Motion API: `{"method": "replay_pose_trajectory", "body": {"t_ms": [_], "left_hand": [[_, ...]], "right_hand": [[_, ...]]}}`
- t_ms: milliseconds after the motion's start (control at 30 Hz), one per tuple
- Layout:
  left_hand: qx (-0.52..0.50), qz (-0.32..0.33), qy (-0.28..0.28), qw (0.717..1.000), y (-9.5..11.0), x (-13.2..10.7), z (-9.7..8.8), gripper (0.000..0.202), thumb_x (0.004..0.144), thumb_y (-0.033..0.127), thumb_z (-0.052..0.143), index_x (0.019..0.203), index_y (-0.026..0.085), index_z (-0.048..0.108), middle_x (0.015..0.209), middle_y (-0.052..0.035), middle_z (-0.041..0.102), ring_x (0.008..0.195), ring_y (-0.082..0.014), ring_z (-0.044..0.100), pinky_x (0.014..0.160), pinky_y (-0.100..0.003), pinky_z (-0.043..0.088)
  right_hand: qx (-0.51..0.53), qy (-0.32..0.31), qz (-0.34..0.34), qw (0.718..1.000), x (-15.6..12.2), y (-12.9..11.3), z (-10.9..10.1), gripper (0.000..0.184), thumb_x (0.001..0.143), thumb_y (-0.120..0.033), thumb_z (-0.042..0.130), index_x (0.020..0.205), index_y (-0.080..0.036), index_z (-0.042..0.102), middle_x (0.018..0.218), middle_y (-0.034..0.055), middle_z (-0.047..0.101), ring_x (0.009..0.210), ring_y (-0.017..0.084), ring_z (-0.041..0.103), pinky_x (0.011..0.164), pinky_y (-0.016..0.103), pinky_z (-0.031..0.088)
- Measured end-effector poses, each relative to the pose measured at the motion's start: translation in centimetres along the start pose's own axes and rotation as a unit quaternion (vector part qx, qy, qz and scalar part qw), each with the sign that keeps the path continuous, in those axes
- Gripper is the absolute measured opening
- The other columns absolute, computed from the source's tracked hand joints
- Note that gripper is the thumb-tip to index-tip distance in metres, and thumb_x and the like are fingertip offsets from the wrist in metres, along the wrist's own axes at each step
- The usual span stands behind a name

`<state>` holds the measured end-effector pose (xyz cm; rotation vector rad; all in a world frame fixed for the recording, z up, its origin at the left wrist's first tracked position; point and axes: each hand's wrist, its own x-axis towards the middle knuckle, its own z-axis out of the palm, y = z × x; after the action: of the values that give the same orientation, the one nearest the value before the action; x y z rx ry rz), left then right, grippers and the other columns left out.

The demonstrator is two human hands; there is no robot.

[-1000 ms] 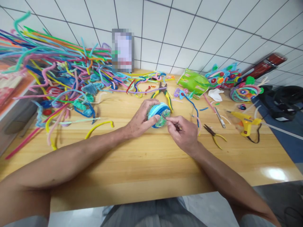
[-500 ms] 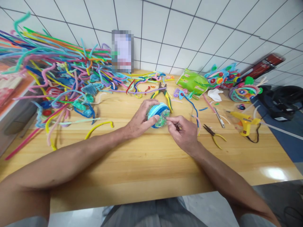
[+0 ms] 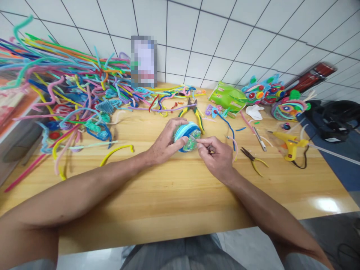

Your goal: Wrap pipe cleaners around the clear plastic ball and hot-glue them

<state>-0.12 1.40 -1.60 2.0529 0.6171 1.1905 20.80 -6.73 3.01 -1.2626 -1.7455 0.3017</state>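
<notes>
My left hand point(image 3: 165, 144) is closed around a round ball of wound blue, white and green pipe cleaners point(image 3: 188, 135), held just above the wooden table point(image 3: 168, 195). My right hand point(image 3: 216, 157) pinches a thin metal tool point(image 3: 197, 140) whose tip touches the ball's right side. Both forearms reach in from the bottom of the view.
A big heap of coloured pipe cleaners point(image 3: 64, 93) covers the table's left. Green-handled pliers point(image 3: 194, 108) lie behind the ball, small yellow pliers point(image 3: 254, 161) to the right. A yellow glue gun point(image 3: 289, 141), green packet point(image 3: 228, 98) and finished pipe-cleaner figures point(image 3: 267, 92) sit far right.
The hands and the ball stay as they were; the view has only shifted slightly.
</notes>
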Motion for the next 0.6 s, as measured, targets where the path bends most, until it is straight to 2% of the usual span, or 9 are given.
{"method": "replay_pose_trajectory", "body": {"t_ms": [133, 267, 500, 600], "left_hand": [[-0.004, -0.006, 0.003, 1.000, 0.01, -0.05, 0.05, 0.050, 0.110, 0.054, 0.060, 0.149, 0.025, 0.050, 0.149, -0.0140, 0.059, 0.143, -0.0294, 0.058, 0.124, -0.049, 0.049], [-0.001, -0.004, 0.000, 1.000, 0.27, 0.05, -0.02, 0.048, 0.110, 0.053, 0.060, 0.148, 0.025, 0.050, 0.149, -0.0140, 0.060, 0.143, -0.0299, 0.057, 0.125, -0.051, 0.048], [0.002, 0.005, 0.000, 1.000, 0.47, 0.23, -0.03, 0.047, 0.111, 0.053, 0.058, 0.148, 0.025, 0.050, 0.147, -0.0143, 0.061, 0.143, -0.0304, 0.058, 0.124, -0.052, 0.049], [0.002, 0.004, -0.001, 1.000, 0.39, 0.17, 0.01, 0.047, 0.111, 0.053, 0.058, 0.148, 0.025, 0.050, 0.148, -0.0144, 0.060, 0.144, -0.0306, 0.057, 0.125, -0.053, 0.048]], "right_hand": [[0.046, -0.001, 0.018, 0.999, -0.05, -0.09, 0.05, 0.012, 0.095, -0.020, 0.065, 0.092, -0.020, 0.076, 0.058, -0.0090, 0.055, 0.043, 0.005, 0.040, 0.044, 0.020, 0.030], [0.047, -0.004, 0.034, 0.998, -0.19, -0.05, 0.00, 0.011, 0.094, -0.022, 0.065, 0.092, -0.020, 0.076, 0.061, -0.0073, 0.060, 0.046, 0.006, 0.047, 0.046, 0.019, 0.035], [0.030, 0.000, 0.029, 0.999, -0.26, -0.16, 0.07, 0.011, 0.094, -0.025, 0.066, 0.093, -0.021, 0.077, 0.062, -0.0054, 0.065, 0.047, 0.007, 0.051, 0.047, 0.020, 0.040], [0.030, -0.008, 0.028, 0.999, -0.18, -0.19, 0.20, 0.011, 0.095, -0.025, 0.066, 0.094, -0.021, 0.076, 0.062, -0.0057, 0.065, 0.045, 0.006, 0.049, 0.045, 0.020, 0.036]]}}
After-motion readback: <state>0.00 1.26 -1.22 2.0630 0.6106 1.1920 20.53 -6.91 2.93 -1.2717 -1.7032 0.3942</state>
